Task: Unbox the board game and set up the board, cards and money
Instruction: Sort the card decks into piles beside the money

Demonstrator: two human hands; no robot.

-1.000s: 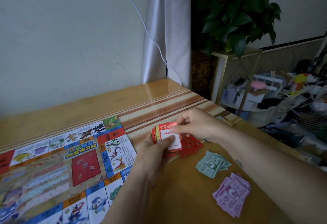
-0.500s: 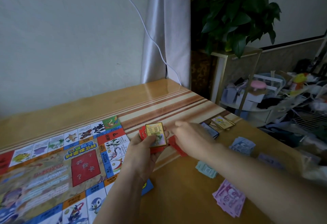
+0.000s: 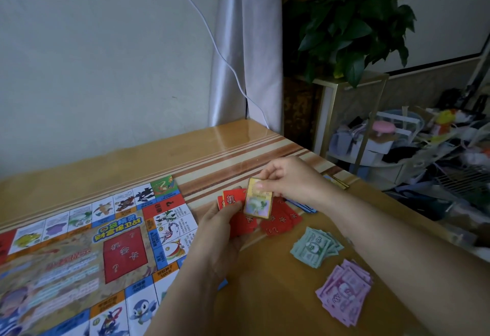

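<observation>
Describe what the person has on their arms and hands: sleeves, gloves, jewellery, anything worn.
Nothing worn shows. The left hand and the right hand have no gloves, and no ring shows on the fingers in view. The left forearm and the right forearm are uncovered to the picture's edge: no sleeve, watch or bracelet is visible.

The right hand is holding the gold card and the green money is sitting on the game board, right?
Not quite. The right hand does pinch the gold card, but the green money lies on the bare wooden table, apart from the game board. The head view shows it.
</observation>
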